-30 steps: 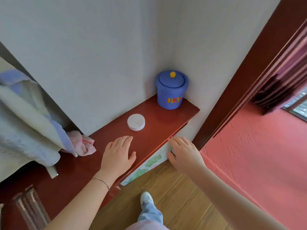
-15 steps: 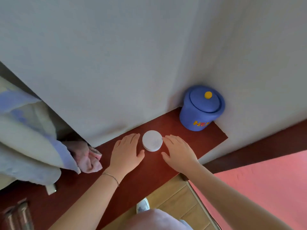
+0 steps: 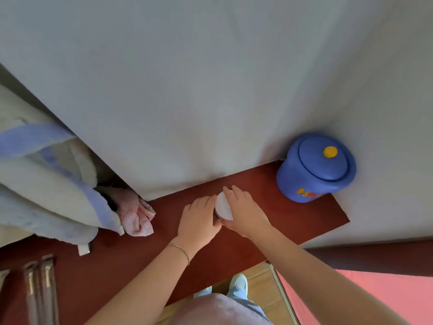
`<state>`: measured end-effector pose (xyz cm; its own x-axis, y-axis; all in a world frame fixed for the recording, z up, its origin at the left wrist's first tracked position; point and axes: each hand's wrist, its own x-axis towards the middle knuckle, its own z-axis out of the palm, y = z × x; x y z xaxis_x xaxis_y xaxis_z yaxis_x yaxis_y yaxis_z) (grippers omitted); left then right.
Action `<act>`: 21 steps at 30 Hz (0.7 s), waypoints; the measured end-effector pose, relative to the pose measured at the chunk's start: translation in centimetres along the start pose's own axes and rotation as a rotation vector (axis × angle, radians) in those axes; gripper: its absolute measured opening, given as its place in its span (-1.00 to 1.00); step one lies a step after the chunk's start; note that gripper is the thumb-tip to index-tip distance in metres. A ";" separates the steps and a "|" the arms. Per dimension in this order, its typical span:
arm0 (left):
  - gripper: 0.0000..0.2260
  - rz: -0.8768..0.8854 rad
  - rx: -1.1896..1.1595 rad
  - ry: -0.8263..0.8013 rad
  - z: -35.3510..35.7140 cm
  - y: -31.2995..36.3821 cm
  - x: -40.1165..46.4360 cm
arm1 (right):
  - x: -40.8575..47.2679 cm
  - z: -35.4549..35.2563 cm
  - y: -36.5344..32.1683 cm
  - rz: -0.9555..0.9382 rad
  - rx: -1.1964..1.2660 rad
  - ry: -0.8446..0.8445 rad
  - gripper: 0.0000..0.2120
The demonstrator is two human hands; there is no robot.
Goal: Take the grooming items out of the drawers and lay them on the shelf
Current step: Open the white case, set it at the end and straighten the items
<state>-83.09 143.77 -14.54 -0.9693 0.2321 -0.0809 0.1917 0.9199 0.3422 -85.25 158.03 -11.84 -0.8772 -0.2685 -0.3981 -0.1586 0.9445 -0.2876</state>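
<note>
A small round white jar (image 3: 222, 206) sits on the dark red shelf (image 3: 293, 216), near the wall. My left hand (image 3: 199, 219) presses against its left side. My right hand (image 3: 246, 212) lies over its right half and hides that part. Both hands close in on the jar from opposite sides. No drawer is visible in this view.
A blue lidded pot with a yellow knob (image 3: 316, 167) stands in the corner at the shelf's right end. A pink cloth (image 3: 136, 212) and a pale blue-trimmed blanket (image 3: 46, 184) lie at the left. Two metal tubes (image 3: 39, 289) stand at the lower left.
Both hands moved from the shelf's front edge up to the white jar and closed on it. The camera moved in over the shelf, so the drawer front dropped out of sight.
</note>
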 end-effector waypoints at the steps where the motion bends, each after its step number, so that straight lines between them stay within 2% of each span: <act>1: -0.50 -0.011 -0.007 -0.011 0.1 0.1 0.0 | 0.1 0.1 0.0 -0.011 -0.006 0.018 -0.16; 4: -0.60 -0.091 -0.201 -0.027 -0.1 0.2 -0.2 | -0.2 0.1 0.0 -0.031 0.054 0.036 -0.21; 7: -0.72 -0.296 -0.641 -0.012 -1.0 0.1 -0.9 | -1.3 -0.6 -0.1 -0.057 0.191 0.041 -0.21; 10: -0.74 -0.530 -1.110 -0.005 -2.0 0.6 -1.0 | -2.8 -1.3 -0.8 -0.132 0.280 0.068 -0.19; 13: -0.76 -0.768 -1.549 -0.123 -3.0 1.4 -1.3 | -3.8 -1.7 -1.6 -0.175 0.349 0.107 -0.18; 16: -0.55 -0.749 -1.769 -0.224 -3.0 1.6 -2.1 | -4.7 -2.4 -2.2 -0.206 0.365 0.117 -0.19; 21: -0.44 -0.732 -1.866 -0.254 -3.5 2.1 -2.8 | -5.5 -2.5 -3.1 -0.245 0.340 0.133 -0.21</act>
<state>-80.52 143.94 -10.28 -0.7041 0.2234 -0.6741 -0.6746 -0.5071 0.5365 -81.11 157.05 -6.60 -0.8863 -0.4295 -0.1733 -0.2306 0.7336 -0.6392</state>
